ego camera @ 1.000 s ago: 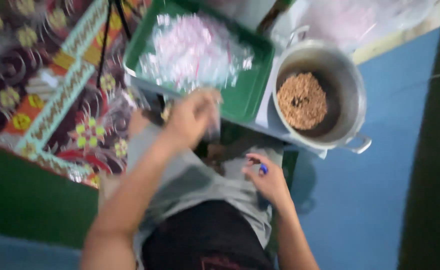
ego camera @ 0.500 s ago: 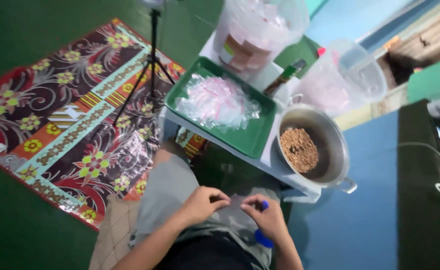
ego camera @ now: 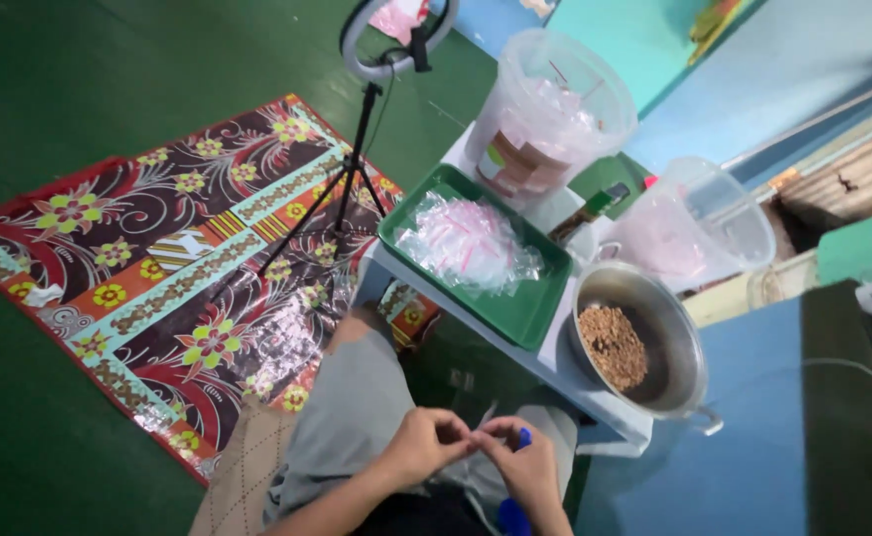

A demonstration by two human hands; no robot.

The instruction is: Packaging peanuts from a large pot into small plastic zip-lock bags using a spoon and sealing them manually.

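Both hands meet low in the view, over the person's lap, fingertips touching each other. The left hand (ego camera: 426,444) is curled narrow, thumb and forefinger pinched on a small clear plastic bag (ego camera: 484,421), of which only a thin pale edge rises between the two hands; its contents cannot be made out. The right hand (ego camera: 523,465) is likewise closed to a pinch on the same bag, and a blue object (ego camera: 523,437) shows against its fingers, with more blue below the wrist; what that object is cannot be told.

Ahead of the hands, apart from them, stands a low pale surface (ego camera: 555,369). On it lies a green tray (ego camera: 525,308) carrying a heap of clear plastic bags (ego camera: 466,243). Just beside the tray, to the right, sits a metal pot (ego camera: 684,347) holding brown grains (ego camera: 613,345). Behind the tray stands a clear bucket (ego camera: 550,114). To the left, a patterned mat (ego camera: 158,268) covers the green floor, and a tripod (ego camera: 342,189) stands on it.
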